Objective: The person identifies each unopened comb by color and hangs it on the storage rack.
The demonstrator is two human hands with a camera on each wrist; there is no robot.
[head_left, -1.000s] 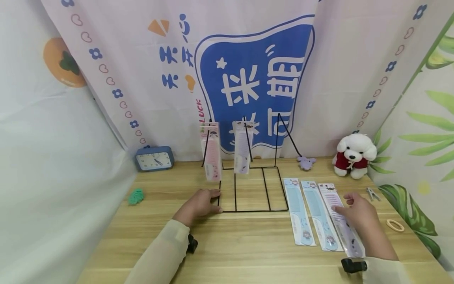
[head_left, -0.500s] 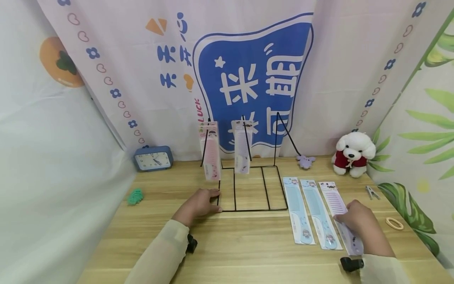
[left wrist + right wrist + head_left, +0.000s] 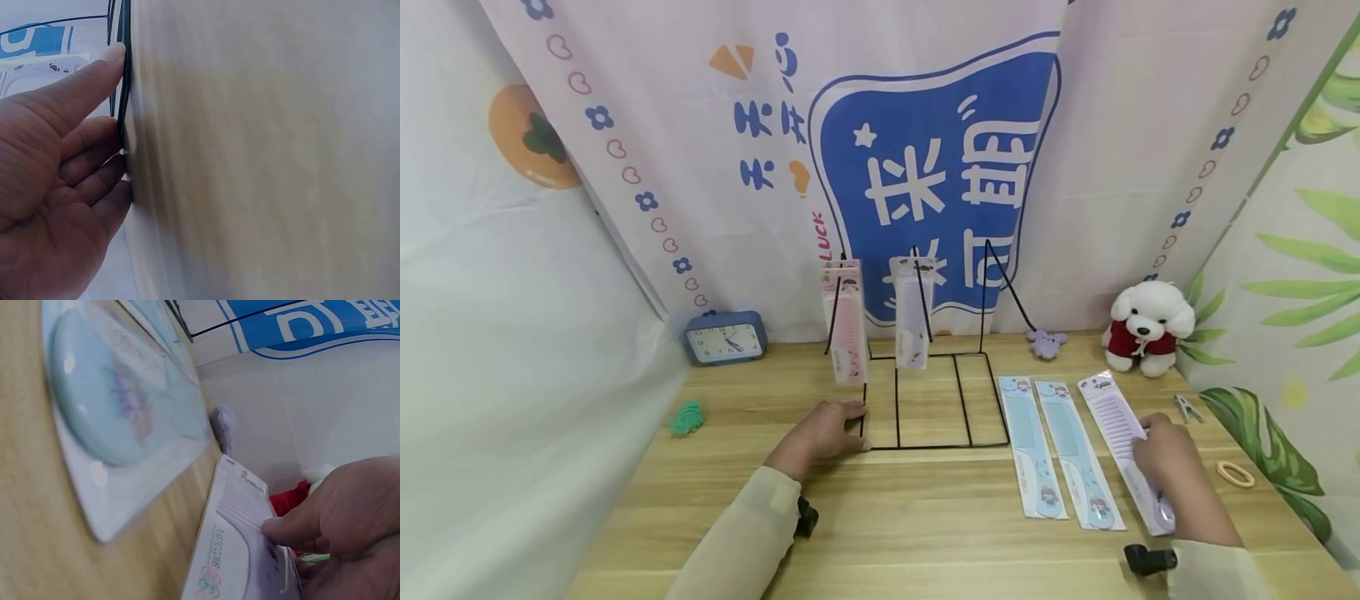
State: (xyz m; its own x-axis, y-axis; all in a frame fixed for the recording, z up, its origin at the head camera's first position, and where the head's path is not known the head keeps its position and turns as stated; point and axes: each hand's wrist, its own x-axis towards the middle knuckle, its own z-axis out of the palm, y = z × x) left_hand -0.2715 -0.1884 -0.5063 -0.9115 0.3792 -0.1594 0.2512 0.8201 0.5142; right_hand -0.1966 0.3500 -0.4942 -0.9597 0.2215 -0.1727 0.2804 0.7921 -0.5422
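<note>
My right hand [image 3: 1168, 458] pinches a packaged purple comb [image 3: 1120, 429] by its right edge. In the right wrist view the thumb lies on the face of the comb packet [image 3: 240, 519], the fingers behind it. The packet is tilted, its right side raised. Left of it, two packaged light-blue combs [image 3: 1033, 450] [image 3: 1078, 458] lie flat. My left hand [image 3: 823, 429] touches the front left corner of a black wire rack [image 3: 936, 447]; thumb and fingers rest spread against the bars. On the rack hang packaged pink combs [image 3: 848, 325] and a packaged purple comb [image 3: 915, 312].
A blue alarm clock [image 3: 726, 337] and a green coil [image 3: 687, 418] are at the left. A purple plush piece [image 3: 1047, 343], a white toy dog [image 3: 1147, 329], a grey clip [image 3: 1187, 408] and a beige ring [image 3: 1235, 474] are at the right. Curtains close off the back.
My right hand has closed on the purple comb's packet, tilted it up and shifted its upper end rightward, away from the blue ones. The left hand stays at the rack's corner.
</note>
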